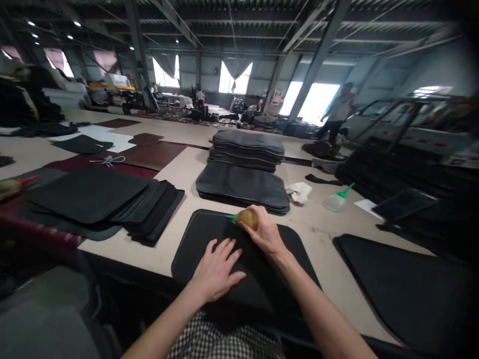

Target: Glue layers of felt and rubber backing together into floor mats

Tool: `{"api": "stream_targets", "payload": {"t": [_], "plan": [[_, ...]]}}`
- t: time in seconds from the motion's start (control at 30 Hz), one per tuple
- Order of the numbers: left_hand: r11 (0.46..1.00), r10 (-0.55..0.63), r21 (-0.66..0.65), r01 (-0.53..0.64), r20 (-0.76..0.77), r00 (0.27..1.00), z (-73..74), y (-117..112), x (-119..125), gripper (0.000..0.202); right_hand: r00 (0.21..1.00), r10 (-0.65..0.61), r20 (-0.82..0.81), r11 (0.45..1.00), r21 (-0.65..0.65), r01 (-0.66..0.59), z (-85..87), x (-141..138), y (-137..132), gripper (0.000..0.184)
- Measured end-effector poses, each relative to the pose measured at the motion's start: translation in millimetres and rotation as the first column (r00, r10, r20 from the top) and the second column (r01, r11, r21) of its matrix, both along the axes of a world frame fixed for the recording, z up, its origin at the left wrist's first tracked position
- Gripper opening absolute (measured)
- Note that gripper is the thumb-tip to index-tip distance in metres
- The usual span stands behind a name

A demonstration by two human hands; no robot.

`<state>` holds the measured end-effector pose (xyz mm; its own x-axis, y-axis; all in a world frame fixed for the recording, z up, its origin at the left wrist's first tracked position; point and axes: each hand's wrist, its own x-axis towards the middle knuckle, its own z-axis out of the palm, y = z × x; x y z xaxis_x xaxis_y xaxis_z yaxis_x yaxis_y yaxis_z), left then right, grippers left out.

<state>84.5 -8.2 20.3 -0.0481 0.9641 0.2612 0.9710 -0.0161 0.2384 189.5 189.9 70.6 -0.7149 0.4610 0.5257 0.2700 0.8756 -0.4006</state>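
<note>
A black sheet with rounded corners (262, 279) lies on the table in front of me. My left hand (217, 269) rests flat on it with the fingers spread. Near the sheet's far edge, my right hand (265, 232) is wrapped round a squeeze bottle (247, 219) holding something amber. Its green nozzle points left, down at the sheet, and a thin pale line runs along the far edge from there. Just beyond lies a pile of black rounded panels (241, 184), with a taller stack (247, 147) behind it.
Left stand piled black sheets (90, 194) and a pale blue cord (108, 159). To the right are a crumpled white cloth (298, 192), another green-tipped bottle (337, 200), a dark flat device (406, 203) and a large black panel (404, 284). A person (339, 112) stands beyond the table.
</note>
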Motion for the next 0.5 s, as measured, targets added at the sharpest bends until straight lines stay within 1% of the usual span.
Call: {"api": "stream_targets", "payload": {"t": [0.13,0.27,0.37,0.5], "plan": [[1.000,-0.001,0.008,0.001,-0.055,0.998,-2.4,1.2,0.9,0.059,0.991,-0.134,0.021,0.991,0.016,0.133,3.3,72.3,24.2,0.041],[1.000,-0.011,0.018,0.013,-0.120,0.993,-4.5,2.7,2.2,0.058,0.961,-0.275,-0.015,0.960,0.049,0.276,-1.5,138.8,45.1,0.045],[0.999,-0.016,0.028,0.020,-0.146,0.989,-8.7,4.4,1.8,0.057,0.927,-0.373,-0.028,0.927,0.027,0.374,-6.5,171.6,52.5,0.048],[0.999,-0.026,0.033,0.032,-0.165,0.986,-14.5,5.9,-0.3,0.057,0.896,-0.443,-0.041,0.896,0.010,0.444,-8.4,193.9,46.0,0.049]]}}
